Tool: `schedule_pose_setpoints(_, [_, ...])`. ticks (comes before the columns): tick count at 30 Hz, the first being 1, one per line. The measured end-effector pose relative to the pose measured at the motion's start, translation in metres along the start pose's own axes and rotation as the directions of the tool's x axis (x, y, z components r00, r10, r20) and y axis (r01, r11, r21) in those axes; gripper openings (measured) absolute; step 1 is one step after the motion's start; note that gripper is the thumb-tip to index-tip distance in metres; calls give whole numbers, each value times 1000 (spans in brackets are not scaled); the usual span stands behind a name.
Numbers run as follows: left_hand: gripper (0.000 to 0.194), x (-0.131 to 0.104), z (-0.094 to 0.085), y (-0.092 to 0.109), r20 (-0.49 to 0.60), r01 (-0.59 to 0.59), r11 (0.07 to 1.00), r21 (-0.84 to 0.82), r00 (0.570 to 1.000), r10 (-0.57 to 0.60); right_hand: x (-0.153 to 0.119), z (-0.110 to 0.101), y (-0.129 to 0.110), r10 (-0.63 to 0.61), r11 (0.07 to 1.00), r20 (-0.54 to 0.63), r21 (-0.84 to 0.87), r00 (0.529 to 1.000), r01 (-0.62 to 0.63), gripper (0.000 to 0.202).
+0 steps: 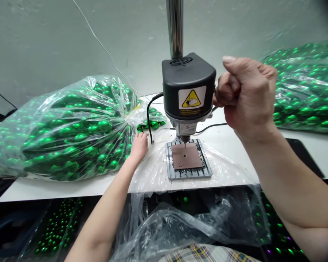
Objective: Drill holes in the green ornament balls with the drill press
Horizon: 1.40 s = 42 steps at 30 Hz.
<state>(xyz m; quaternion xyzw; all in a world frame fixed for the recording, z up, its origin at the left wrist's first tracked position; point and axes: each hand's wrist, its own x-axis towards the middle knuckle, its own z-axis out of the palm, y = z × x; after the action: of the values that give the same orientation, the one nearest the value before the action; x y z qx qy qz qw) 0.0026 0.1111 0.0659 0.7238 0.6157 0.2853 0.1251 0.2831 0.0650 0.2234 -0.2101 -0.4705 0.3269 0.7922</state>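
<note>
A small black drill press (190, 87) with a yellow warning label stands in front of me on a chrome column. Its thin bit hangs over a brown square plate (191, 160), which has a hole in it and lies on the grey slotted base (190, 174). My right hand (248, 94) is closed in a fist at the right side of the drill head; whatever it grips there is hidden. My left hand (140, 146) reaches to shiny green balls (154, 124) at the gathered mouth of a clear plastic bag (79, 127). Its fingertips are mostly hidden.
Another bag of green balls (308, 87) stands at the right. Clear plastic sheeting (221, 171) spreads under the base and hangs over the edge of the white table (57, 189). Dark shavings dot the base. More green balls (60, 225) lie below the table.
</note>
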Motion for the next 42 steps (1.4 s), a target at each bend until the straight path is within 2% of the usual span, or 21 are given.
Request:
schedule_pose_setpoints(1, [4,17,3,-5,26,19,999,28,999,-19,-1,0,0,1,1000,12,-7,1000,-1,54])
schedule_pose_setpoints(3, [10,37,9,-11,52,58,996,68,997,-61,-2,-1,-1,-3,1000,40,-19,999,4,53])
schedule_pose_setpoints(5, [14,44,11,-14,46,77,994,76,996,-81,-2,-2,-1,-20,1000,58,-14,998,21,54])
schedule_pose_setpoints(7, [14,41,5,-17,40,81,993,87,996,-84,-2,-2,-1,-41,999,58,3,997,41,55])
schedule_pose_setpoints(9, [25,31,-7,-18,-43,78,997,-7,996,-79,-1,-2,1,-44,999,38,25,998,43,54])
schedule_pose_setpoints(11, [40,14,-20,-17,-192,71,955,-288,973,-130,0,-2,3,-38,998,22,44,999,37,52])
schedule_pose_setpoints(12, [47,4,-26,-14,-229,62,878,-475,954,-191,1,-2,4,-37,998,19,50,999,36,51])
schedule_pose_setpoints(13, [51,-8,-31,-10,-208,64,757,-650,943,-259,2,-3,5,-42,998,22,52,999,40,52])
schedule_pose_setpoints(15, [55,-31,-37,2,-19,148,476,-867,945,-327,2,-3,6,-60,997,33,43,998,59,53])
schedule_pose_setpoints(17, [54,-53,-37,17,192,276,262,-925,933,-304,2,-3,6,-72,997,39,23,997,71,55])
schedule_pose_setpoints(19, [54,-69,-31,31,296,345,168,-924,919,-259,1,-3,5,-66,998,30,8,997,66,54])
schedule_pose_setpoints(21, [62,-80,-22,42,343,383,163,-909,911,-228,0,-2,3,-60,998,13,13,998,60,51])
schedule_pose_setpoints(23, [70,-85,-10,49,381,423,203,-883,899,-216,-1,-1,3,-62,998,8,13,998,62,50])
schedule_pose_setpoints(27, [43,-83,15,53,378,424,236,-875,900,-215,-1,-1,2,-20,1000,-4,-15,1000,20,49])
schedule_pose_setpoints(30, [34,-77,24,51,389,425,162,-890,896,-214,-1,-1,1,8,1000,-9,3,1000,-8,48])
schedule_pose_setpoints(34, [39,-74,24,50,444,461,50,-886,874,-199,-1,0,1,-13,1000,4,15,1000,13,48])
schedule_pose_setpoints(37, [43,-76,22,51,437,450,19,-893,876,-205,-1,0,1,-27,999,9,22,1000,27,48])
schedule_pose_setpoints(39, [48,-78,22,51,437,454,57,-889,880,-189,-2,0,1,-34,999,6,15,999,34,48])
schedule_pose_setpoints(42, [60,-79,29,52,406,437,215,-873,897,-173,-1,-3,2,-41,999,37,-32,998,43,50])
